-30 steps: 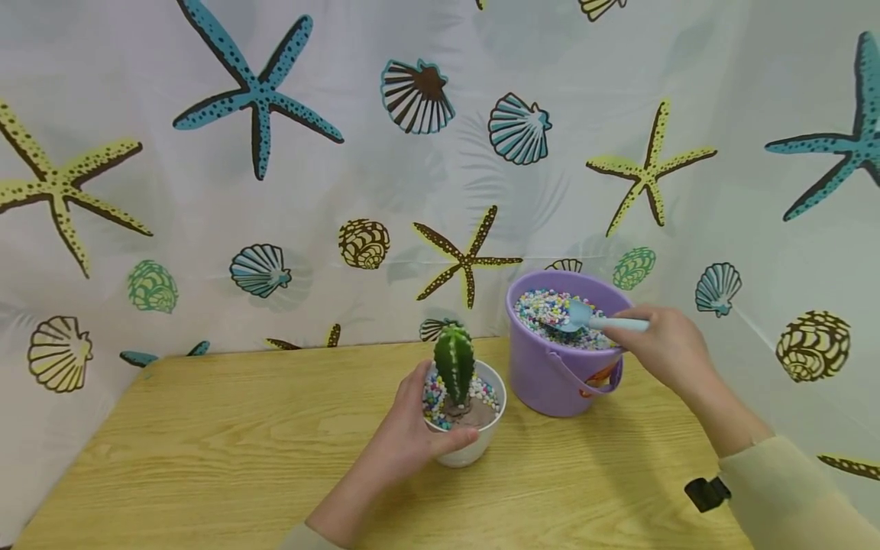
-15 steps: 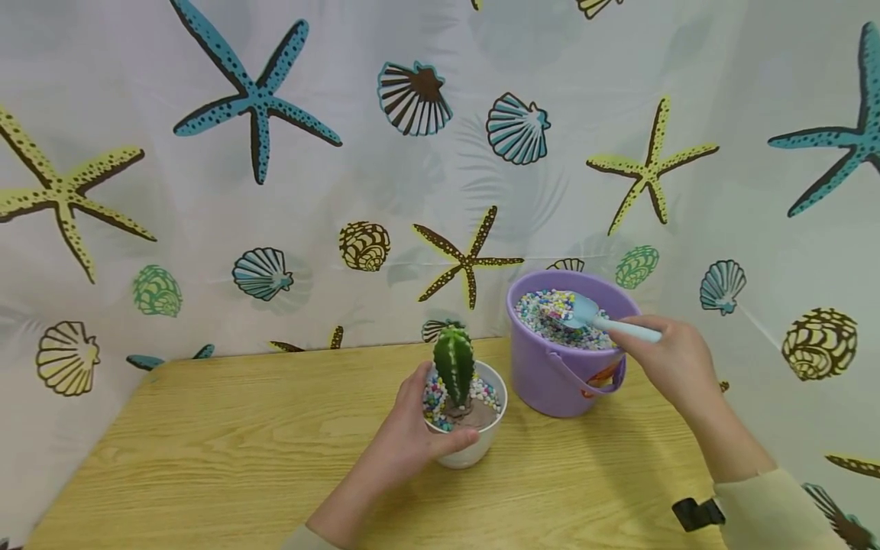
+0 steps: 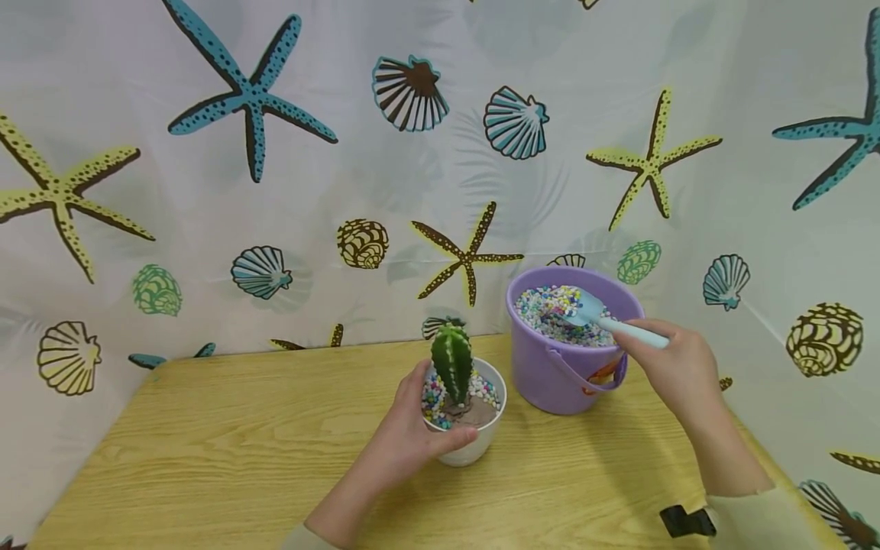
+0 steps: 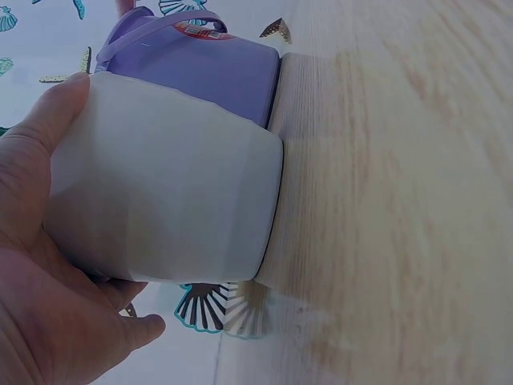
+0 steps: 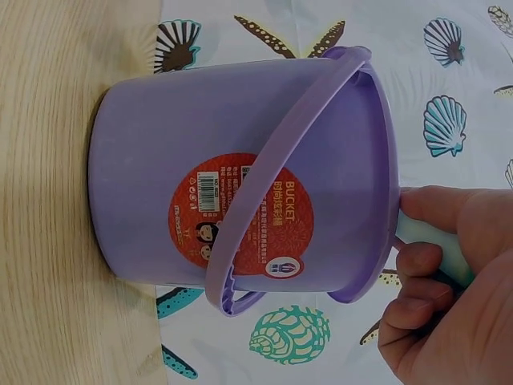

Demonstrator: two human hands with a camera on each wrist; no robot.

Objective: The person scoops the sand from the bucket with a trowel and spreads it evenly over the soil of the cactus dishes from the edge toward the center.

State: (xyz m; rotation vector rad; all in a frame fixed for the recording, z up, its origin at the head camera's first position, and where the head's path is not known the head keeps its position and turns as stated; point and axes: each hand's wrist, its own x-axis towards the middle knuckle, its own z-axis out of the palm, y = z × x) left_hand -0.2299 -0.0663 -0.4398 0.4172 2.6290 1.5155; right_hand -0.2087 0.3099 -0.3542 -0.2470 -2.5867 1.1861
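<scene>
The white pot [image 3: 474, 447] is gripped by the left hand [image 3: 406, 439], fingers curled round its near side, on the table [image 3: 206, 458]; a cactus [image 3: 452, 367] stands in it amid coloured pebbles. The blue scoop [image 3: 605, 319] is pinched by its handle in the right hand [image 3: 677, 370], with its bowl resting in the pebbles [image 3: 546, 305] of the purple bucket [image 3: 560, 378], just right of the pot. For 1 clean load, the scoop is best pushed low under the pebbles, lifted level, and the pot kept steady and close to the bucket, so nothing is spilled.
</scene>
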